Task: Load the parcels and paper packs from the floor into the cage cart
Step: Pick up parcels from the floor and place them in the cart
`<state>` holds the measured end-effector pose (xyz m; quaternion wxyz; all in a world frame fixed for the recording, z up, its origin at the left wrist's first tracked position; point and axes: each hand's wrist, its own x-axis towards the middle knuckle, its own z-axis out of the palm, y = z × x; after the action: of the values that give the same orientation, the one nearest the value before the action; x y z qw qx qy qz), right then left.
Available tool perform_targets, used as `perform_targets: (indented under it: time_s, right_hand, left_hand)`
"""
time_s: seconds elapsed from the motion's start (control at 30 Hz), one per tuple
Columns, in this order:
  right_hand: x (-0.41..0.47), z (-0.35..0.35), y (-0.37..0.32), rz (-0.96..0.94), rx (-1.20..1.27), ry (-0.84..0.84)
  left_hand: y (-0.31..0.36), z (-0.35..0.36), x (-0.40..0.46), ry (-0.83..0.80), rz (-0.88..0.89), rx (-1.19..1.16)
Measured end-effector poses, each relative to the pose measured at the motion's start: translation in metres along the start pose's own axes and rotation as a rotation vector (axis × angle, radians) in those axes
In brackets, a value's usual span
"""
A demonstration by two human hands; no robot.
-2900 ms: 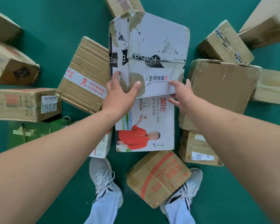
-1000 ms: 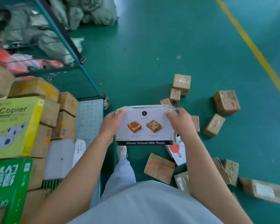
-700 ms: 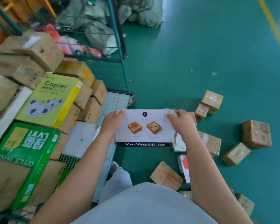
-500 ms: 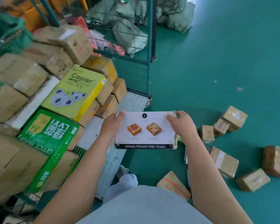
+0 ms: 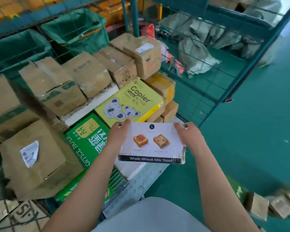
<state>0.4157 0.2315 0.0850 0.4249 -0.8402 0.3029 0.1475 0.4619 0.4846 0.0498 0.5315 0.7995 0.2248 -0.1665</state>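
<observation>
Toast box (image 5: 151,143) held w/ both hands.
L hand (image 5: 118,134) & R hand (image 5: 188,134) grip its sides; cart (image 5: 213,67) boxes just ahead-left.

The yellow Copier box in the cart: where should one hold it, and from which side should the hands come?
Probably by its two long edges, from above. The Copier box lies flat and tilted on the stack, its broad printed face free, while brown cartons crowd its far side and the green A4 pack adjoins its near-left end.
</observation>
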Motion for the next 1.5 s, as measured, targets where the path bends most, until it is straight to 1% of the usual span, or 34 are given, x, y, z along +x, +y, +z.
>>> perform_targets:
  time_s: [0.17,0.3,0.4,0.53,0.6,0.67,0.83,0.97,1.23,1.33,1.5]
  right_hand:
    - [0.045,0.018,-0.039,-0.018,-0.131,-0.079]
    - [0.077,0.027,-0.072,-0.067,-0.168,-0.148]
    - [0.107,0.036,-0.1,-0.138,-0.235,-0.261]
    - [0.149,0.047,-0.132,-0.227,-0.338,-0.397]
    - [0.17,0.047,-0.148,-0.282,-0.335,-0.443]
    - [0.184,0.045,-0.163,-0.343,-0.337,-0.468]
    - [0.204,0.048,-0.187,-0.472,-0.359,-0.539]
    - [0.207,0.051,-0.193,-0.483,-0.333,-0.599]
    - [0.198,0.08,-0.195,-0.476,-0.341,-0.672]
    - [0.186,0.102,-0.191,-0.429,-0.309,-0.676]
    - [0.165,0.14,-0.186,-0.4,-0.373,-0.707]
  left_hand:
    - [0.008,-0.018,0.028,0.07,-0.055,-0.064]
    - [0.007,-0.024,0.043,0.154,-0.124,-0.157]
    - [0.012,-0.029,0.053,0.272,-0.175,-0.215]
    - [0.03,-0.028,0.059,0.433,-0.195,-0.27]
    - [0.046,-0.025,0.056,0.507,-0.186,-0.279]
    - [0.056,-0.021,0.055,0.549,-0.208,-0.302]
    - [0.057,-0.008,0.05,0.641,-0.246,-0.412]
    - [0.052,0.002,0.044,0.665,-0.309,-0.474]
    - [0.032,-0.007,0.042,0.742,-0.314,-0.593]
    - [0.013,-0.018,0.038,0.751,-0.337,-0.624]
    - [-0.019,-0.042,0.034,0.773,-0.396,-0.615]
